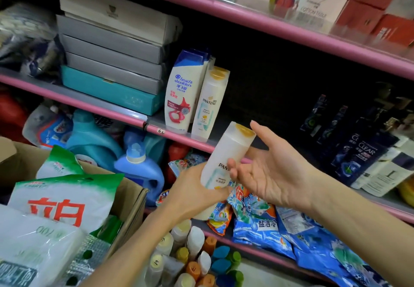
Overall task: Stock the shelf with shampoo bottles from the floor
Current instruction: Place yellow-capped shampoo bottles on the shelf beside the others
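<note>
A person's left hand (192, 188) grips the lower body of a white Pantene shampoo bottle (226, 159) with a yellow cap, holding it tilted with the cap toward 1 o'clock, in front of the pink-edged middle shelf (125, 116). The right hand (266, 174) is spread open just beside the bottle at its 3 o'clock, palm turned toward it, fingers straight; the fingertips lie at the bottle's label, though whether they touch it cannot be told.

On the shelf at 11 o'clock from the held bottle, a second Pantene bottle (212, 105) stands upright, touching a Head & Shoulders bottle (183, 94) on its 9 o'clock side. Further toward 9 o'clock a stack of flat grey boxes (112, 47) rests on a teal box (112, 89). At 3 o'clock along the same shelf stand dark Clear shampoo bottles (360, 152).

Down at 6 o'clock, below the left forearm, a cluster of shampoo bottles (192, 255) with white, yellow, orange, blue and green caps stands packed together. At 8 o'clock an open cardboard box (130, 197) holds green-and-white detergent bags (65, 197). Blue detergent jugs (139, 170) sit on the lower shelf at 9 o'clock, and blue printed refill pouches (268, 224) lie piled at 5 o'clock.
</note>
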